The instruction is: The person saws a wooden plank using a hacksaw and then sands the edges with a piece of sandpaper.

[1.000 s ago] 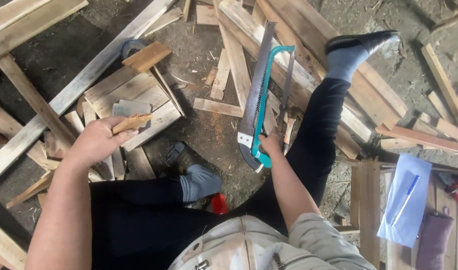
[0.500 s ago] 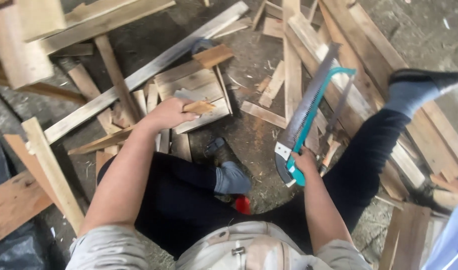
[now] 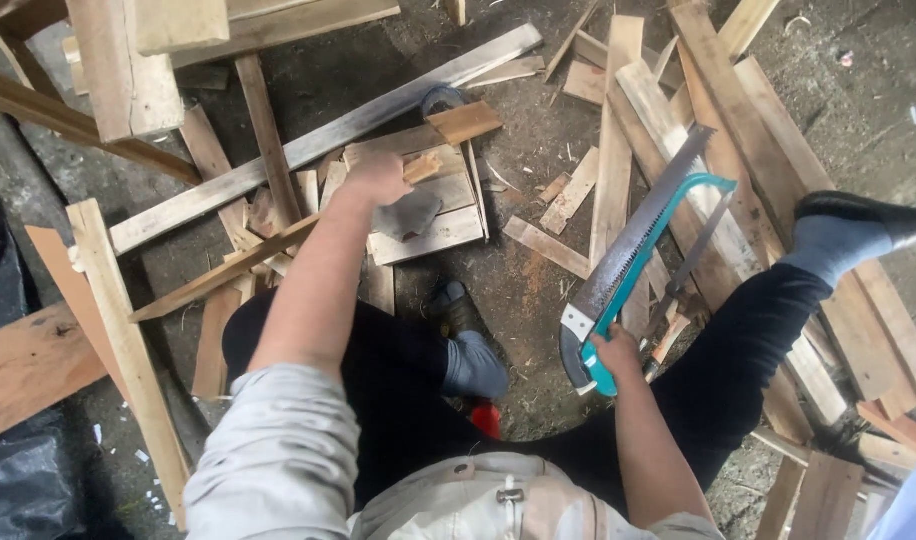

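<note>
Two hands are busy here, well apart from each other. The left hand (image 3: pixel 376 178) is stretched far forward and closed around a small wood offcut (image 3: pixel 421 168), which it holds just above a low stack of short boards (image 3: pixel 433 215) on the dirt floor (image 3: pixel 523 290). The right hand (image 3: pixel 615 352) is wrapped shut around the teal handle of a hand saw (image 3: pixel 633 262), whose blade angles up and away over a spread of long planks (image 3: pixel 723 150). A second, thinner saw frame lies right behind that blade, so I cannot tell where one ends and the other begins.

As I judge it, handling that offcut well means keeping the grip firm near its middle, since it is short and could easily twist out. With the saw's teeth bare and close to the outstretched leg (image 3: pixel 748 340), the right wrist would do best to stay steady and the blade tilted away from the knee. Loose scraps all around make footing poor, so weight should stay seated.
</note>
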